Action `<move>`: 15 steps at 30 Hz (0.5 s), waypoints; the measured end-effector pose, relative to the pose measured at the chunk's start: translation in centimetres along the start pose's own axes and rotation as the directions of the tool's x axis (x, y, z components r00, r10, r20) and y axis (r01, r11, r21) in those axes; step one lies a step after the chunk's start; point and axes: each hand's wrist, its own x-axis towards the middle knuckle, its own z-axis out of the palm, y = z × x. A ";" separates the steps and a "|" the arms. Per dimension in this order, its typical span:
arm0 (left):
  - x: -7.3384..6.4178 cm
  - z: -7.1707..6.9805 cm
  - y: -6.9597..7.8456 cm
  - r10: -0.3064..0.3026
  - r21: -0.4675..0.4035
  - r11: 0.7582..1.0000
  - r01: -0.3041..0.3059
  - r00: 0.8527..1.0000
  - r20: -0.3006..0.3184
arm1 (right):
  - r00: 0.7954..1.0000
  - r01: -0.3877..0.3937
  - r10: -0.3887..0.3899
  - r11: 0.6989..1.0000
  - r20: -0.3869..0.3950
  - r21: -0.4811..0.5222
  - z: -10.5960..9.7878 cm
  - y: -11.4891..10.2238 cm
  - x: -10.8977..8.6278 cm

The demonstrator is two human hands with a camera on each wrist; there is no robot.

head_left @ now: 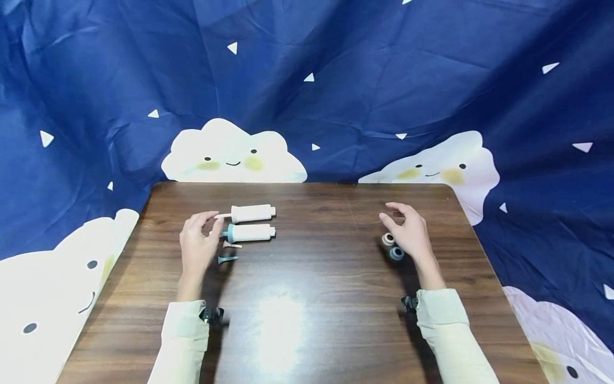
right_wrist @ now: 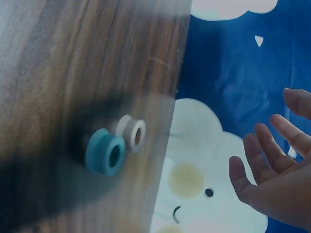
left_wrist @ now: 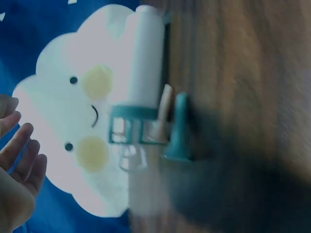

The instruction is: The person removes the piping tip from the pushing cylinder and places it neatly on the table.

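Note:
Above the left part of the table my left hand [head_left: 199, 240] hovers, fingers relaxed and holding nothing. Just right of it lie two white cylinders: one with a pale collar [head_left: 251, 213], the other with a teal collar [head_left: 249, 232] and an open teal frame, seen best in the left wrist view. Nearer me are a small beige flared piece [head_left: 232, 245] and a teal flared piece [left_wrist: 180, 128]. On the right, my right hand [head_left: 410, 232] hangs loosely bent over a cream ring [right_wrist: 131, 132] and a teal ring [right_wrist: 105, 152], apart from both.
The brown wooden table [head_left: 312, 266] ends at a far edge against a blue curtain [head_left: 336, 64] printed with clouds and triangles. A bright glare marks the tabletop near the front middle. Dark wrist cameras sit at both sleeves.

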 end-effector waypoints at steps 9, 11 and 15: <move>1.3 0.7 2.9 0.064 0.099 0.992 -0.074 0.992 0.107 | 0.995 0.100 -0.100 0.995 -0.013 -0.022 0.1 -2.7 0.6; 1.5 0.9 3.4 0.077 0.121 0.988 -0.093 0.989 0.128 | 0.990 0.134 -0.136 0.990 -0.032 -0.039 0.0 -3.2 0.8; 2.1 1.3 4.3 0.112 0.151 0.979 -0.137 0.979 0.168 | 0.980 0.190 -0.194 0.978 -0.039 -0.079 0.0 -4.4 1.1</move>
